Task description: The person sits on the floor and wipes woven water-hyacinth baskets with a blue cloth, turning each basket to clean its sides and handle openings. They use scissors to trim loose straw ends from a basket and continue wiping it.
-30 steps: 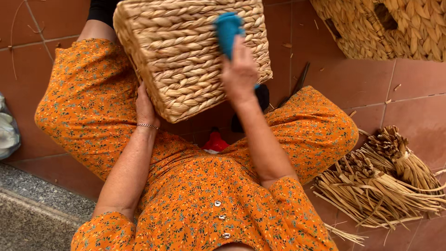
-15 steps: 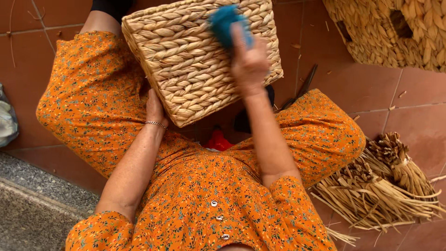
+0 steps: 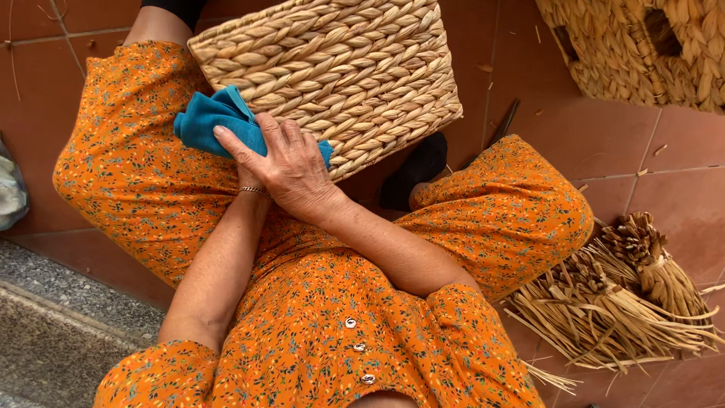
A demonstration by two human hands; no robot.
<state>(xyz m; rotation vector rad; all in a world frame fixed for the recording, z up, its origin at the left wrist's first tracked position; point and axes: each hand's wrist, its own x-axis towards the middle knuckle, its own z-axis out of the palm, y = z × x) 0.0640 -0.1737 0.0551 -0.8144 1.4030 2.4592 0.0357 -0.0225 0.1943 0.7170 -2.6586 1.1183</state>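
A rectangular woven basket (image 3: 340,68) of pale plaited fibre rests tilted on my lap, over my orange flowered dress. My right hand (image 3: 291,166) presses a blue cloth (image 3: 211,121) against the basket's near left corner, fingers spread over the cloth. My left forearm runs up under it, and the braceleted left wrist (image 3: 253,190) shows just beneath my right hand. The left hand itself is hidden under the right hand and the basket's edge, so its grip cannot be seen.
Bundles of dried straw (image 3: 627,302) lie on the red tiled floor at the right. Another woven basket (image 3: 649,45) stands at the top right. A grey stone step (image 3: 53,340) runs along the lower left, with a pale bag (image 3: 11,189) at the left edge.
My right hand has swept the blue cloth from the basket's far top side down to its near left corner. The basket has shifted slightly right and now looks larger.
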